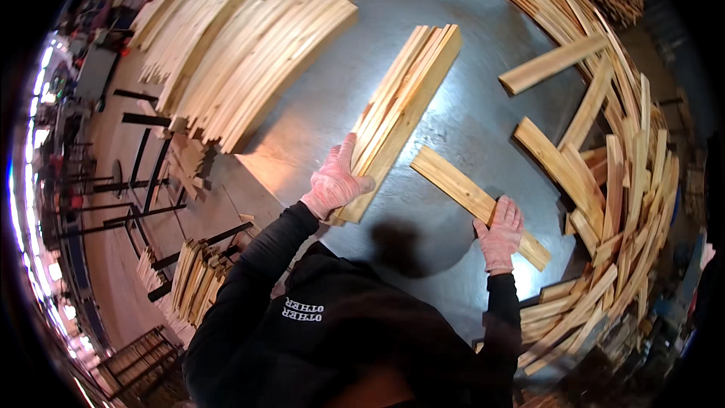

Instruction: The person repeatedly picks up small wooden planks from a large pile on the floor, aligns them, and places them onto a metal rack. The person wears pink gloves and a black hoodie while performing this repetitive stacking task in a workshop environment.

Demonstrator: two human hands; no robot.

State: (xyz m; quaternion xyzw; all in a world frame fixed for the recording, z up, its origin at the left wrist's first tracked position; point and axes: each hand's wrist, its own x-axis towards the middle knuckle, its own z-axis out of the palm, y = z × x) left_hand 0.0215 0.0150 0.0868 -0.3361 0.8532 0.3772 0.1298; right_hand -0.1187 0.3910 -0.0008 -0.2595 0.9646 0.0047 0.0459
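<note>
My left hand (338, 181), in a pinkish knitted glove, grips the near end of a bundle of wooden strips (400, 98). Its fingers lie along the bundle's left side and the thumb reaches over to the right. The strips lie side by side, slanting away across the grey metal table (468, 113). To the right, my right hand (502, 234), gloved alike, is laid across a single flat wooden board (457, 183), with thumb and fingers at its opposite edges. That board lies at an angle, its far end close to the bundle. The underside of both grips is hidden.
A wide row of pale strips (257, 60) lies along the table's left side. Loose boards (559, 166) lie in a jumbled heap on the right, some jutting inward. Black metal racks (147, 181) stand left of the table, and more strips (198, 279) rest on one.
</note>
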